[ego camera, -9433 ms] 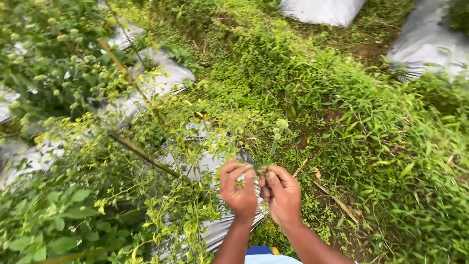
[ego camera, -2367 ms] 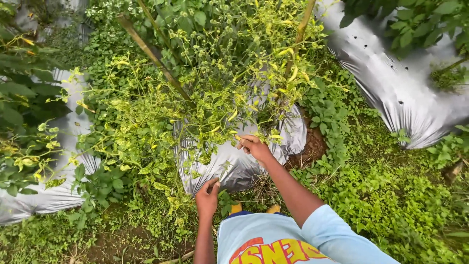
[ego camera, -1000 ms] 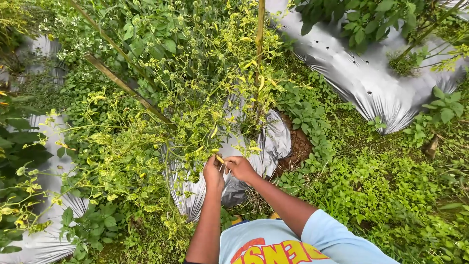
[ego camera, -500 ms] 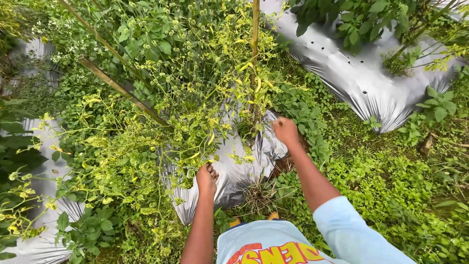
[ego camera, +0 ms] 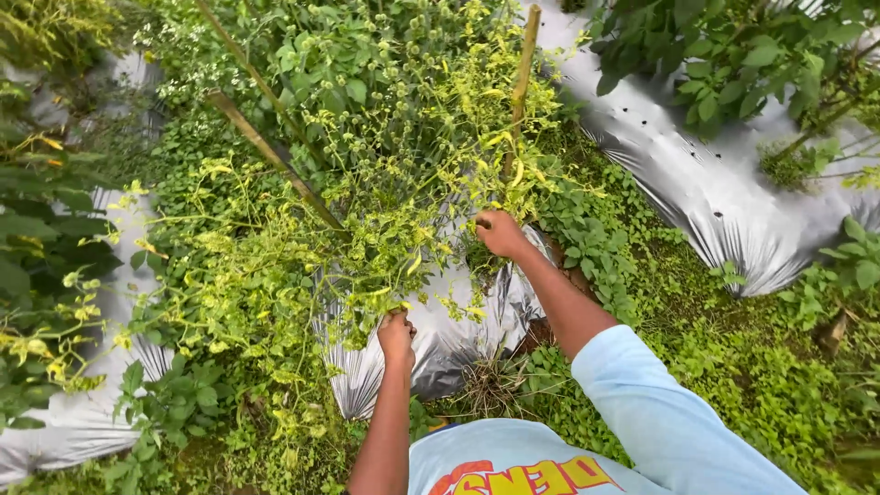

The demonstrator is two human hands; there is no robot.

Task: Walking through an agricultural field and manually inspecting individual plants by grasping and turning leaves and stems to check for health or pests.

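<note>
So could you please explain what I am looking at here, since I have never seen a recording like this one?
This is a single picture from a camera worn on a person's head, looking down at their own two bare hands. There is no machine. Along the bottom edge you see their light blue shirt. The left hand is closed among the stems of a sprawling yellow-green plant. The right hand reaches further in and grips foliage near an upright wooden stake. The ground is a garden bed covered with silver plastic sheeting, with low green weeds between the rows.
</note>
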